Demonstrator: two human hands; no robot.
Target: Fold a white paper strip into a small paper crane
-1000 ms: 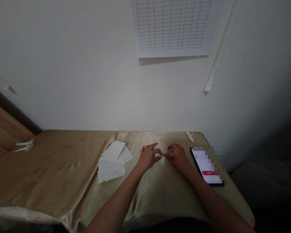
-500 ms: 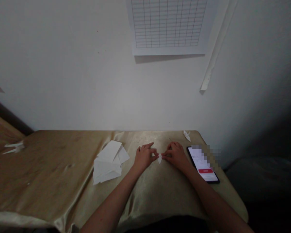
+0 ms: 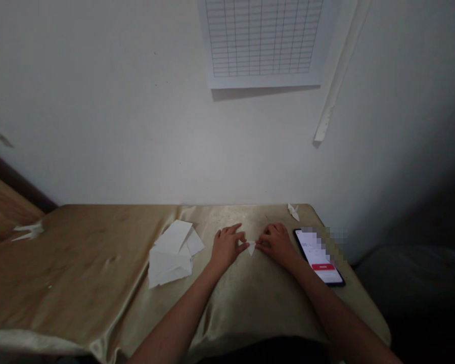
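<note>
A small folded white paper piece (image 3: 252, 247) lies on the table between my two hands. My left hand (image 3: 227, 247) pinches its left side, thumb and forefinger together, the other fingers resting on the cloth. My right hand (image 3: 276, 243) pinches the right side with curled fingers. Both hands rest on the gold satin cloth (image 3: 98, 273) covering the table.
A loose stack of white paper sheets (image 3: 172, 252) lies left of my left hand. A phone (image 3: 319, 257) with a lit screen lies right of my right hand. A small folded paper figure (image 3: 293, 211) sits at the back edge, another (image 3: 28, 230) at far left. A grid chart (image 3: 263, 40) hangs on the wall.
My hands stay pinched on the small paper, with only slight finger shifts. The camera view has drifted a little.
</note>
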